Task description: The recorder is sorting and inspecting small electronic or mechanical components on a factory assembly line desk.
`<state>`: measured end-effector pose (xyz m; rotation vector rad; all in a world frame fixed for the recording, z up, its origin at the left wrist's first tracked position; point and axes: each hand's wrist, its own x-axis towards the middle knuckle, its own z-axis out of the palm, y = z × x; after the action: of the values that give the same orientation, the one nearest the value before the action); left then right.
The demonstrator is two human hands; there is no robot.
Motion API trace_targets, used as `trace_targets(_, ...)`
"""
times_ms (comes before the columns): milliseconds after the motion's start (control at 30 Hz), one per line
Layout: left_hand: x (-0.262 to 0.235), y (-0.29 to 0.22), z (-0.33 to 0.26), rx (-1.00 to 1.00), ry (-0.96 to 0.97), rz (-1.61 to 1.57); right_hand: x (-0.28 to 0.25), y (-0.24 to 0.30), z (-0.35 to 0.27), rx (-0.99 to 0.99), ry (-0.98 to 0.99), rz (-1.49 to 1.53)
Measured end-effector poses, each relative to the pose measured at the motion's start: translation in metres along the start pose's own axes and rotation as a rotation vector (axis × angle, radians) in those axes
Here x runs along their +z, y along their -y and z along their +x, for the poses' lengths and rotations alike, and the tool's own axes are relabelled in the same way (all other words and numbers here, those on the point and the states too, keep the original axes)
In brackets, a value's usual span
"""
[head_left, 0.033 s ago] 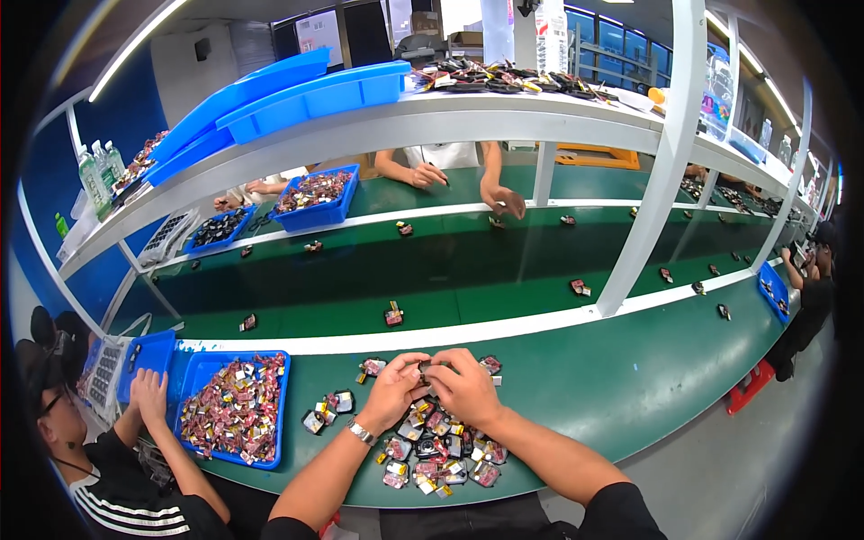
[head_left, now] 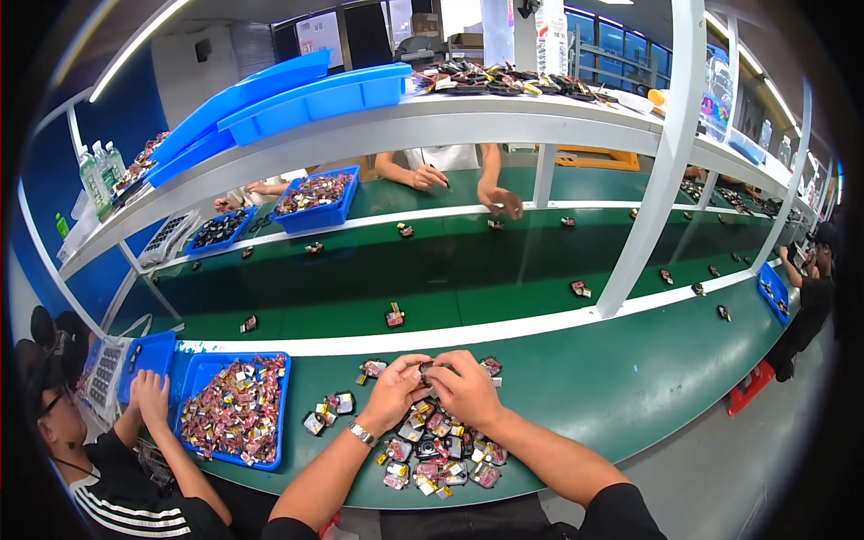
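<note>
My hands meet at centre of worktop (head_left: 630,396): left hand (head_left: 396,389) and right hand (head_left: 468,387) touching, small part (head_left: 425,367) between fingers (head_left: 416,371). Pile of small parts (head_left: 432,450) at 6 o'clock, just under my hands. Tray of parts (head_left: 236,409) at 9 o'clock, on worktop. Co-worker's hands (head_left: 148,391) beyond tray, further toward 9. Conveyor belt (head_left: 432,270) at 12 o'clock, behind worktop; single part (head_left: 394,317) on belt. Shelf (head_left: 450,121) above belt, bins (head_left: 306,94) on it.

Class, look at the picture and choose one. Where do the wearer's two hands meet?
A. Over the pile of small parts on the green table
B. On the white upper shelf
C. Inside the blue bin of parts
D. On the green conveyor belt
A: the left hand and right hand pinch one small part together above the pile of small parts on the green table, apart from the blue bin.
</note>
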<state>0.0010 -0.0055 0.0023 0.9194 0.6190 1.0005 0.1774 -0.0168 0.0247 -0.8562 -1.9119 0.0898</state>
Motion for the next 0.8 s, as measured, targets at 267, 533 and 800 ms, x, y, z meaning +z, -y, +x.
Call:
trace_targets(267, 0.0077, -0.0051, -0.0025, -0.010, -0.035, -0.008, -0.0011, 0.0043, -0.0003, -0.023, 0.023, -0.063)
trace_targets(533, 0.0008, 0.0005, 0.0002, -0.022, -0.026, 0.007, 0.0015, 0.0022, -0.0030, -0.002, 0.048, -0.093)
trace_targets(800, -0.0020, 0.0029, -0.0009, -0.022, -0.024, 0.021, 0.0010, 0.0063, -0.0025, -0.081, 0.045, -0.223)
